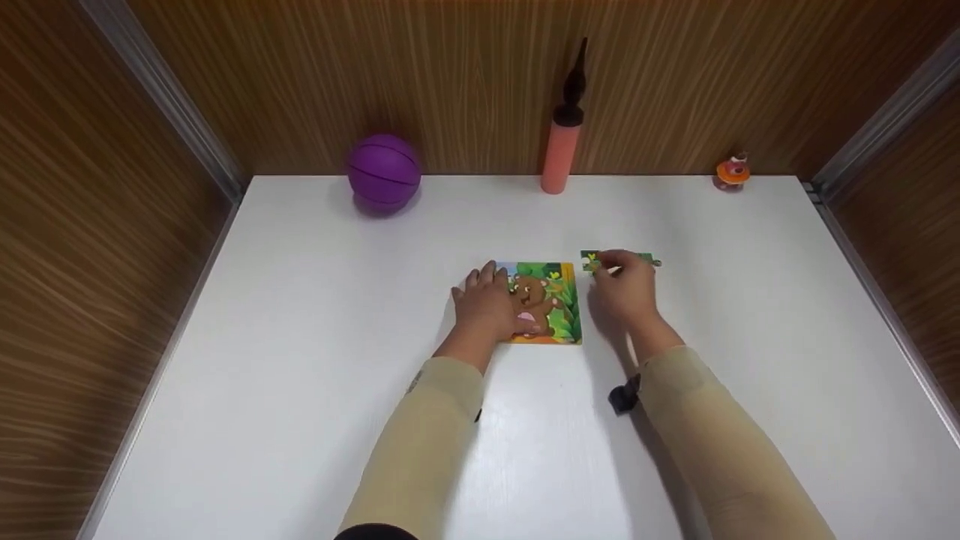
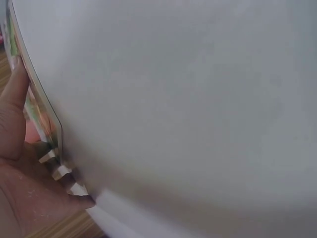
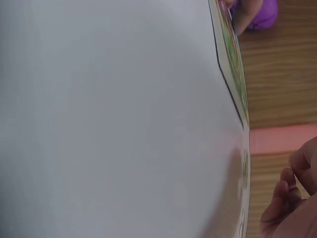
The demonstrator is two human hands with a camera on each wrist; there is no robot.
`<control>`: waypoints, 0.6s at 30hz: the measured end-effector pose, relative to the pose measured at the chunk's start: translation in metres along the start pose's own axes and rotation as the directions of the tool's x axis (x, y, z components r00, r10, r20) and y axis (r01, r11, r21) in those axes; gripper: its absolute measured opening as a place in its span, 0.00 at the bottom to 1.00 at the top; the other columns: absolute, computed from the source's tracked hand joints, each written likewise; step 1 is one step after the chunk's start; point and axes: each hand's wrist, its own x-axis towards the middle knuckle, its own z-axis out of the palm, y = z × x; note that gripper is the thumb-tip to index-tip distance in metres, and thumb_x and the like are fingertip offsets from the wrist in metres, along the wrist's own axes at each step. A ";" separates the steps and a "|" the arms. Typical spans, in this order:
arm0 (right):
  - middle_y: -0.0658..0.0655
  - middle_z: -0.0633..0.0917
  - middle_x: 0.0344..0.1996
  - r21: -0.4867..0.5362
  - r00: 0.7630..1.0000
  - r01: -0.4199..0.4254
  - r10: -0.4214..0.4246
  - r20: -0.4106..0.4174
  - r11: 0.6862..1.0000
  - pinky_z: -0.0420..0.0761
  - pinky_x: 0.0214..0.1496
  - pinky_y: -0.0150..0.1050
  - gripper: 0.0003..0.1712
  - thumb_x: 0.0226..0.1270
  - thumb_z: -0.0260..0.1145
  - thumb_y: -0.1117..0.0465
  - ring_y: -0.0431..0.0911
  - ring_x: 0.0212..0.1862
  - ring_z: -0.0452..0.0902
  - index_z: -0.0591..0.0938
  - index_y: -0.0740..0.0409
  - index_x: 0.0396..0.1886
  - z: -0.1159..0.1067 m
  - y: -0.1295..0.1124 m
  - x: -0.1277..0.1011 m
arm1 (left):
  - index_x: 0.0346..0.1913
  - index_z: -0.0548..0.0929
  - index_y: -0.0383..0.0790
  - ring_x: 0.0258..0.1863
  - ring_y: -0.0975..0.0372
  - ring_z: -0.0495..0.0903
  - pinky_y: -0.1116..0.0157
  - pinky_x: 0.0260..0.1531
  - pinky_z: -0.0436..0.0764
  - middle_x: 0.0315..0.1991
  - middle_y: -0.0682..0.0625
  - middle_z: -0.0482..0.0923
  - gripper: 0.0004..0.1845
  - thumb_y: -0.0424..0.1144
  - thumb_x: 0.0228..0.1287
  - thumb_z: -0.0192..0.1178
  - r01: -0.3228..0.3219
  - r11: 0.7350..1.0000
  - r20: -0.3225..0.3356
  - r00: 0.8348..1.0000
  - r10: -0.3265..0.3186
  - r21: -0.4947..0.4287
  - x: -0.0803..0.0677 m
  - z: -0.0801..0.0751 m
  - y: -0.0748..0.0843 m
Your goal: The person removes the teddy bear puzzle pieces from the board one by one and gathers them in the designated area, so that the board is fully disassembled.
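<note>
A square picture board [image 1: 564, 300] with a brown bear on green leaves lies flat on the table. My left hand [image 1: 484, 304] rests over its left side, fingers spread forward and thumb across the picture. In the left wrist view the thumb [image 2: 16, 87] lies on the board and the other fingertips reach past its edge. To the right of the board are small green printed pieces [image 1: 589, 260], like jigsaw pieces, partly covered by my right hand [image 1: 628, 289]. That hand hovers above them, fingers loosely bent, with nothing visible between thumb and fingertips.
A purple ball [image 1: 384, 172] sits at the back left of the white table [image 1: 300, 375]. Near the wood-grain back wall stands a pink hand pump [image 1: 561, 157] with a black top. At the back right is a small orange-and-red figurine [image 1: 733, 172].
</note>
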 end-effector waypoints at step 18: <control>0.63 0.86 0.50 -0.001 0.977 0.093 -0.091 0.192 0.996 0.83 0.52 0.47 0.18 0.75 0.66 0.64 0.52 0.48 0.80 0.85 0.66 0.61 0.056 -0.032 -0.013 | 0.83 0.61 0.36 0.78 0.49 0.56 0.49 0.74 0.64 0.83 0.43 0.54 0.62 0.70 0.57 0.74 -0.002 0.998 -0.038 0.999 0.005 0.064 0.003 -0.001 0.004</control>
